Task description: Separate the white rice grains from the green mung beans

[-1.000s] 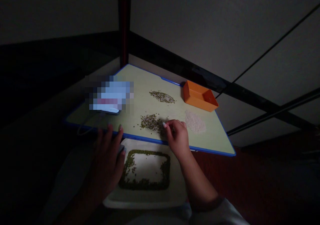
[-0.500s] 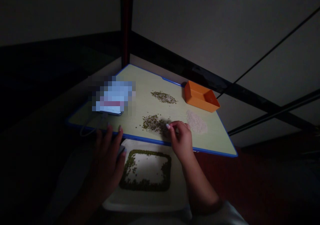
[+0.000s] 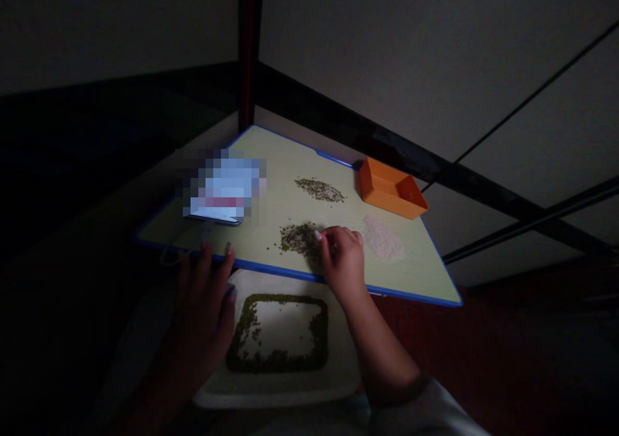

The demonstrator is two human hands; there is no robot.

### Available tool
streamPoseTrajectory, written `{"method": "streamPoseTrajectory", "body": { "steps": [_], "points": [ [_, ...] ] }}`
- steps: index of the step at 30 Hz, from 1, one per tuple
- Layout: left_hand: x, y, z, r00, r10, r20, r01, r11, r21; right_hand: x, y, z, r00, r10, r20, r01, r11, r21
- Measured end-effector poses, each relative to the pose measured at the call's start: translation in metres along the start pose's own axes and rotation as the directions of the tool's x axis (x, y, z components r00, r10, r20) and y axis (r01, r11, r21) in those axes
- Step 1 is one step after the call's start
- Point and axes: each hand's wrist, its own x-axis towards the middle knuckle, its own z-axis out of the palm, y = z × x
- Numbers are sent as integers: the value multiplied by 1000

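Observation:
On the pale table with a blue rim [image 3: 271,152] lies a pile of green beans mixed with pale grains [image 3: 296,237]. My right hand [image 3: 344,258] is at the right side of this pile, its thumb and fingertips pinched together; whatever is between them is too small to make out. My left hand [image 3: 206,313] hovers by the table's near edge with fingers spread, holding nothing. Below the edge sits a white tub [image 3: 338,384], green beans [image 3: 275,363] lining the border of its floor. A heap of pale, rice-like grains [image 3: 383,237] lies right of my right hand.
A second mixed pile [image 3: 320,189] lies farther back. An orange open box [image 3: 391,191] stands at the table's right rear edge. A lit phone [image 3: 222,188], partly blurred out, is at the left with a white cable [image 3: 169,255]. Walls rise behind the table.
My right hand has shifted slightly left over the mixed pile, still pinched. My left hand has drawn back a little to the left. The camera view has shifted slightly.

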Motion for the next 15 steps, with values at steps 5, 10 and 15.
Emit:
{"method": "streamPoseTrajectory", "body": {
  "steps": [5, 10, 15],
  "points": [
    [1, 1, -4, 1000, -9, 15, 9, 1000, 21, 2, 0, 3, 1000, 4, -2, -4, 1000, -17],
    [1, 0, -4, 1000, -19, 11, 18, 1000, 12, 3, -3, 4, 1000, 11, 6, -11, 1000, -28],
    [1, 0, -6, 1000, -4, 10, 3, 1000, 16, 3, -8, -1, 1000, -15, -11, 14, 999, -32]
  ]
}}
